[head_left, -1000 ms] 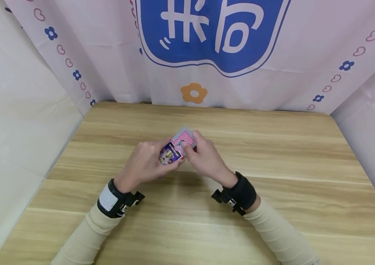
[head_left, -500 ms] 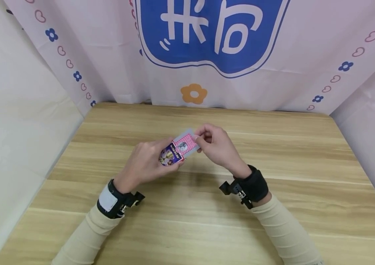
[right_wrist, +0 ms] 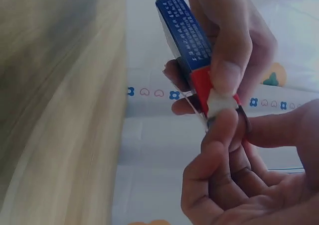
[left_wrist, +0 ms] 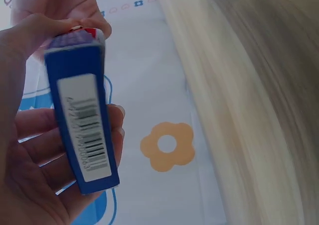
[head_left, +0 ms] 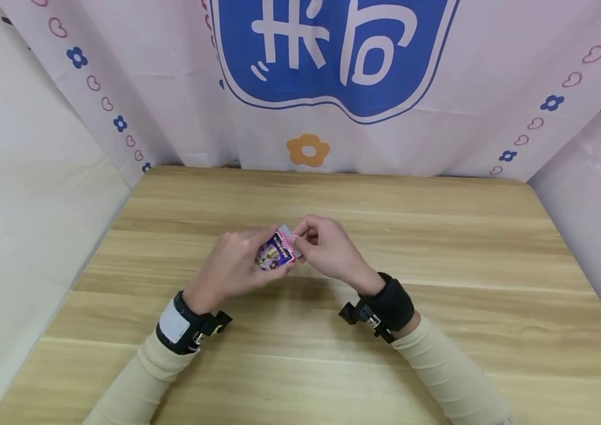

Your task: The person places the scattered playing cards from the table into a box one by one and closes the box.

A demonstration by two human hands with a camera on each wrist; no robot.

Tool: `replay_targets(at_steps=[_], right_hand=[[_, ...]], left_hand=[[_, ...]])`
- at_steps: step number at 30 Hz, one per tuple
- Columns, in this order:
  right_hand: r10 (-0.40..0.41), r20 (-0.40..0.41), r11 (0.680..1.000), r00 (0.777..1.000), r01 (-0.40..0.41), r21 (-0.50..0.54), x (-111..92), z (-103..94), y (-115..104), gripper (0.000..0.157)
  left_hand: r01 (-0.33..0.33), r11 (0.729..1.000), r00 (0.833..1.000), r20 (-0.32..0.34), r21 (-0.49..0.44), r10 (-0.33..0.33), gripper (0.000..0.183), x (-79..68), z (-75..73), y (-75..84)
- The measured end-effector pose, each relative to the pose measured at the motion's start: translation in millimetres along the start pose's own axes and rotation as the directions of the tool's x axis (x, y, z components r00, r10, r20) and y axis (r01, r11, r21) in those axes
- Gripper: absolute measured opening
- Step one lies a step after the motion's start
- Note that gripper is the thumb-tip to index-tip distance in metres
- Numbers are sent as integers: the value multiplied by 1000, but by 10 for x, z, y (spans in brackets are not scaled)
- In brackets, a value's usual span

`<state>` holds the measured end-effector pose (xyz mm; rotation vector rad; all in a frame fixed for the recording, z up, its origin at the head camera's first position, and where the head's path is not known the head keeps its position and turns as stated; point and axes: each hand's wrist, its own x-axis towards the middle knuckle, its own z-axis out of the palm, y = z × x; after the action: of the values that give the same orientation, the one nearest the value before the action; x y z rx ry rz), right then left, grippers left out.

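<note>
Above the middle of the table (head_left: pixel 438 236), a small card box (head_left: pixel 275 254) is held between both hands. The box is gripped by the left hand (head_left: pixel 234 265), with the thumb along one narrow side and the fingers (left_wrist: pixel 35 150) curled round the other; in the left wrist view a blue side with a white barcode label (left_wrist: pixel 83 130) is turned toward the camera. A colourful printed face of the box is seen from the head view, tilted up toward the person.

At the far end of the box, just past the left fingertips, a stack of cards (head_left: pixel 290 236) with a pink-and-white back sticks out of the opening. That end is pinched by the right hand (head_left: pixel 327 251), thumb and forefinger closed on it; in the right wrist view a white corner (right_wrist: pixel 222 103) is seen pressed between the right thumb and fingertip, beside a red band on the box end (right_wrist: pixel 202 83). The remaining right fingers are curled under the box. Whether the cards or a flap are held cannot be told for certain.

Both hands touch at the box, which is carried clear of the wood. Behind the grip, black wrist straps (head_left: pixel 385 304) are worn over beige sleeves (head_left: pixel 449 372). Beyond the grip, a pink cloth (head_left: pixel 492 88) with a blue emblem and an orange flower (head_left: pixel 308 150) is hung at the far table edge.
</note>
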<state>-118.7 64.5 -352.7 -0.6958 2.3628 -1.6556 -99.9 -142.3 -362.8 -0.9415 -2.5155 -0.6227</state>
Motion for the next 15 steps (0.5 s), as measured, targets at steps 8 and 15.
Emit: replay_targets(at_steps=[8,15], right_hand=[[7,7,1000,1000,-7,6,24,-141,-13,10],[23,50,1000,999,-21,-22,26,-200,-14,8]], left_hand=[[21,1000,1000,-10,12,-21,61,12,-23,-1],[13,1000,1000,3,11,-13,62,5,-39,8]])
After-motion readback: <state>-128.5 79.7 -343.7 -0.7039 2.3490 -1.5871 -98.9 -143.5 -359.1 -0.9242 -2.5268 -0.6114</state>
